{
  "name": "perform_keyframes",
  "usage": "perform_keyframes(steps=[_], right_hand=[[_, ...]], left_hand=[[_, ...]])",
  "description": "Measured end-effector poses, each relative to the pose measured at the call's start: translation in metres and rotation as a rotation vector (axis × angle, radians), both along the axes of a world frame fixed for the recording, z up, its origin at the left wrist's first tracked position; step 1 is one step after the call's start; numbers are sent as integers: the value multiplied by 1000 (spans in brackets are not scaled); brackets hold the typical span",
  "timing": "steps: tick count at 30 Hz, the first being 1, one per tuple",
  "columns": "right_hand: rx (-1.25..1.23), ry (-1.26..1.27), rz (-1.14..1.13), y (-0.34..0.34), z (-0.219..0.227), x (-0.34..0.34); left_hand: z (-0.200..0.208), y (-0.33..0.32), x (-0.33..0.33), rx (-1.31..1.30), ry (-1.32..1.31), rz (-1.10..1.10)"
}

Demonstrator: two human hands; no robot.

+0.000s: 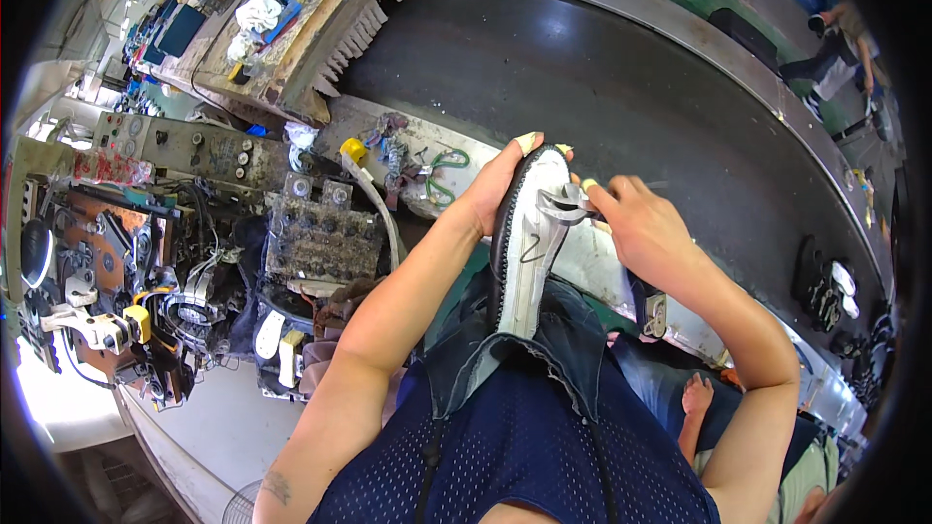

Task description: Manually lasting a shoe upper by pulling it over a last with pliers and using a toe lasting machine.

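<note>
One long black shoe (529, 252), white underside up, is clasped out front by the left hand's fingers, probably just for steadiness; a silvery metal tool (565, 205) is gripped by the right hand (643, 225).

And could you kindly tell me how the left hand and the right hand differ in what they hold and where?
The left hand grips the far end of the shoe, while the right hand holds a grey metal tool over its white underside. The left hand lies mostly left of the shoe, the right hand to its right. Both show yellow at the fingertips.
</note>
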State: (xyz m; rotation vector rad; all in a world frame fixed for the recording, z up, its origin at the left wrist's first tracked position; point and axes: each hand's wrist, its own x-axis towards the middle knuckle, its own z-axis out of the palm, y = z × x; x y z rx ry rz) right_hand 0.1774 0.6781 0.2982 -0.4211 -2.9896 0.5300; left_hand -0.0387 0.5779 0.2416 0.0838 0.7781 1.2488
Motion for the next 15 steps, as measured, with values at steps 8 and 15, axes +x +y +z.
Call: perform_keyframes(steps=[8, 15], right_hand=[[149, 42, 102, -9, 12, 1], [-843, -303, -154, -40, 44, -17]], left_hand=[[5, 3, 8, 22, 51, 3], [9, 6, 9, -10, 101, -27]])
